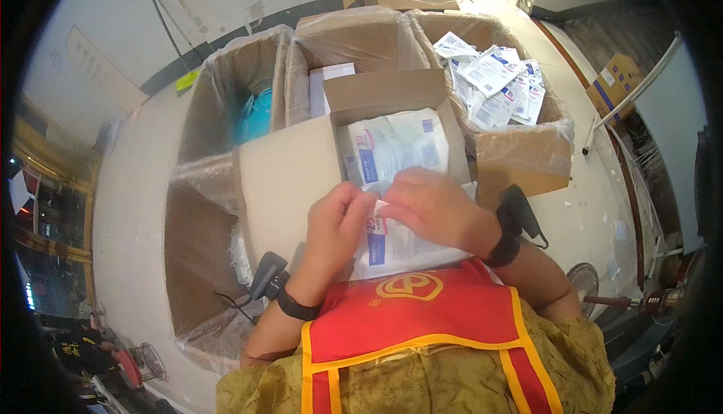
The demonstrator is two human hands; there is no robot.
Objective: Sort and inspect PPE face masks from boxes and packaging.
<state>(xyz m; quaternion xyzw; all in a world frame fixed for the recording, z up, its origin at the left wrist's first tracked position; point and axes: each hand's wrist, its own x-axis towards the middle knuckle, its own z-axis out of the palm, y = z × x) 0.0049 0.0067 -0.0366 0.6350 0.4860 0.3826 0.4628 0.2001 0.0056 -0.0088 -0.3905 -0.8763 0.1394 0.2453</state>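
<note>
Together, curled hands (pixel 337 217) pinching white packet (pixel 407 250) at upper edge, carton (pixel 388 92) edges close (floor (pixel 595 214) space to right).

Holding left hand (pixel 337 217) and right hand (pixel 431 205) close together, side by side, nearly meeting at the thumbs (pixel 361 209). Curling fingers (pixel 407 180) inward on both and pinching at the tips. Turning the right one back upward, the left one thumb side up. Slanting left forearm (pixel 273 333) and right forearm (pixel 539 279) behind and outward of each hand.
</note>
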